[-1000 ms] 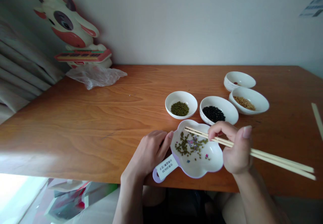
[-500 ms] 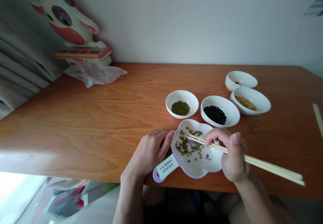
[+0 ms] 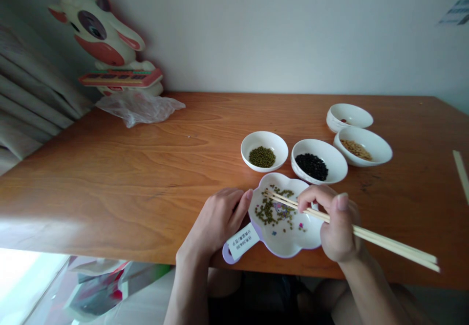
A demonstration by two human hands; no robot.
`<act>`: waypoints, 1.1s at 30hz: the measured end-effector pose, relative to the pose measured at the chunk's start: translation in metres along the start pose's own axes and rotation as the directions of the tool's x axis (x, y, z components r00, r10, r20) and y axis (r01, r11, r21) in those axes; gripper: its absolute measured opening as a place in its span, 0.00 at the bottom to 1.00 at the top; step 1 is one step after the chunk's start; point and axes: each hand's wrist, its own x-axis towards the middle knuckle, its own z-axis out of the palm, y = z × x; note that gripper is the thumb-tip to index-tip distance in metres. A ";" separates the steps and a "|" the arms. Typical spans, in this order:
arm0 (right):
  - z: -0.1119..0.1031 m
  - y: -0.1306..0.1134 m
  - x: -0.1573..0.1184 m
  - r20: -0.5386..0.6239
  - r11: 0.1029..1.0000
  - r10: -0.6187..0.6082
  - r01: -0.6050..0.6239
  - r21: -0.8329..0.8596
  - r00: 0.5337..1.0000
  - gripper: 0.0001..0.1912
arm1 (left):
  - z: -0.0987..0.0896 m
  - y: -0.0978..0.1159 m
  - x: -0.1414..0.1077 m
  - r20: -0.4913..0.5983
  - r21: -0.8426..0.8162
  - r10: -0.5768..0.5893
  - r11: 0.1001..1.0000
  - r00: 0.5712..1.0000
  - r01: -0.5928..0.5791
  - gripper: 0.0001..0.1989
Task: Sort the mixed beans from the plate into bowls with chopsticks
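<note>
My right hand (image 3: 339, 222) is closed around a pair of wooden chopsticks (image 3: 395, 247), whose tips rest among green beans (image 3: 269, 212) in a flower-shaped white dish (image 3: 311, 232) with a purple rim. My left hand (image 3: 223, 217) lies at the dish's left edge, thumb against the rim; its other fingers are curled under and what they hold, if anything, is hidden. Behind the dish stand a bowl of green beans (image 3: 264, 139) and a bowl of black beans (image 3: 337, 163). Farther right are a bowl of pale nuts or beans (image 3: 381, 151) and a bowl with a few reddish pieces (image 3: 361, 115).
A cow-shaped toy with a keyboard (image 3: 120, 78) stands at the back left of the wooden table (image 3: 128, 183), a crumpled clear plastic bag (image 3: 144, 110) before it. A pale stick (image 3: 460, 173) lies at the far right. Containers (image 3: 106, 286) show below the table's front left.
The chopsticks and my right hand have shifted very slightly to the left. My left hand, the dish and the bowls look the same.
</note>
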 end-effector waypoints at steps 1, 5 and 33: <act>0.000 0.000 0.000 0.000 1.000 -0.005 0.005 -0.003 1.000 0.37 | 0.000 0.000 0.000 -0.001 0.000 -0.001 1.000 1.000 0.001 0.25; -0.002 -0.002 -0.001 0.006 1.000 -0.018 0.018 -0.008 1.000 0.37 | -0.001 0.002 0.000 -0.001 -0.001 -0.007 1.000 1.000 0.007 0.24; 0.000 0.001 -0.001 -0.004 0.999 -0.020 0.020 -0.043 1.000 0.38 | 0.000 0.002 0.000 -0.002 0.001 0.002 1.000 1.000 -0.002 0.25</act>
